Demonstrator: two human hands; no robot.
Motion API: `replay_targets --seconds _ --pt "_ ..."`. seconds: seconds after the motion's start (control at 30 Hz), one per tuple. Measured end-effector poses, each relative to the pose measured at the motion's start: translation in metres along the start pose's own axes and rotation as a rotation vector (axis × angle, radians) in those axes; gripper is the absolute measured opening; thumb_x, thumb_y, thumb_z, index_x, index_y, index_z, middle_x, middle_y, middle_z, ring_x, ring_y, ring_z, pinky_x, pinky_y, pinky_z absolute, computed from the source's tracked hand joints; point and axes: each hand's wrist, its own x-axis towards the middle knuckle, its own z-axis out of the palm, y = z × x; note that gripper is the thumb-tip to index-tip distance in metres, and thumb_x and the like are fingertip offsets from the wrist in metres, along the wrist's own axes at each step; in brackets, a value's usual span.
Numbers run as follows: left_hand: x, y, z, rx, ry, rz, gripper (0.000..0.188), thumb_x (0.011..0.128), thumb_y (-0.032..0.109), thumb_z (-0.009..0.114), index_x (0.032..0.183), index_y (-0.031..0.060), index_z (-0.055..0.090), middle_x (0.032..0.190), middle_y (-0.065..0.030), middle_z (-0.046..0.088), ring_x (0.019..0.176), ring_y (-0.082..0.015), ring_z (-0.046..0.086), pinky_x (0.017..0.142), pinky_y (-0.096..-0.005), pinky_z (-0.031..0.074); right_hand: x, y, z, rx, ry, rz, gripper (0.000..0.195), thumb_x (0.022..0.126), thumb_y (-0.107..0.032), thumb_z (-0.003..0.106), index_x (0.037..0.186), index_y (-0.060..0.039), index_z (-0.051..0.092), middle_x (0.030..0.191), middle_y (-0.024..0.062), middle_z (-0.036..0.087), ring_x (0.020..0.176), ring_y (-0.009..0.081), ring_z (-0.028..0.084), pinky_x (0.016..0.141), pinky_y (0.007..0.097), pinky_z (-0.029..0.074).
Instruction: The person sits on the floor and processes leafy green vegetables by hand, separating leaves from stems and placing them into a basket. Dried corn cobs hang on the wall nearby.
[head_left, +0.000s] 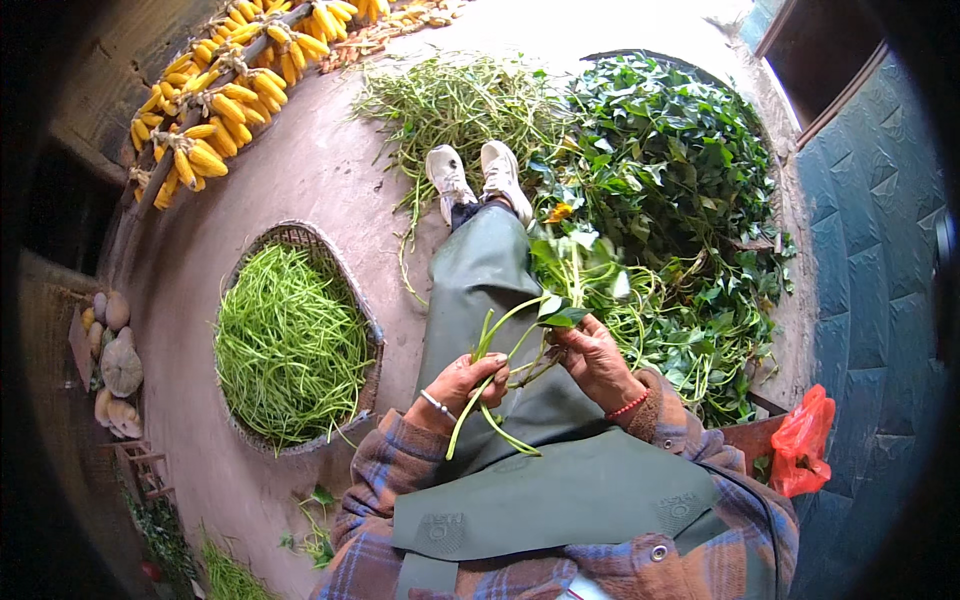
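Over my lap, which a green waterproof apron (480, 300) covers, my left hand (472, 382) pinches a few pale green leaf stalks (480, 420) between thumb and fingers. My right hand (596, 356) grips a leafy vine (574, 289) close to a dark green leaf; its far end is blurred. The vine's stem passes between both hands. On the floor to my left stands a woven basket (375, 330) heaped with stripped green stalks (292, 345). A large heap of leafy vines (660, 157) lies to my right and ahead.
Beyond my shoes (499, 172) lies a pile of mostly bare vines (457, 105). Corn cobs (217, 127) hang from a pole at far left, above squashes (120, 367) by the wall. A red plastic bag (802, 442) sits at right, near a blue-green door (862, 262).
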Motion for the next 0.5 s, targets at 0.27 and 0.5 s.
replay_targets --seconds 0.27,0.5 --pt "0.005 -0.018 0.006 -0.014 0.046 -0.095 0.024 0.095 0.023 0.052 0.078 0.0062 0.054 0.052 0.0016 0.042 0.046 -0.0085 0.037 0.044 -0.0231 0.028 -0.004 0.003 0.008 -0.086 0.044 -0.035 0.039 0.082 0.002 0.063 0.119 -0.0056 0.051 0.101 0.0037 0.062 0.087 0.0135 0.060 0.077 0.0265 0.050" --pt "0.005 -0.024 0.002 0.007 0.131 -0.045 0.021 0.093 0.024 0.057 0.079 0.0085 0.055 0.060 0.0035 0.048 0.046 -0.0056 0.042 0.043 -0.0201 0.031 -0.006 -0.007 -0.004 -0.168 -0.046 -0.010 0.038 0.079 0.004 0.061 0.115 -0.0032 0.051 0.101 0.0063 0.062 0.087 0.0155 0.061 0.075 0.0272 0.049"
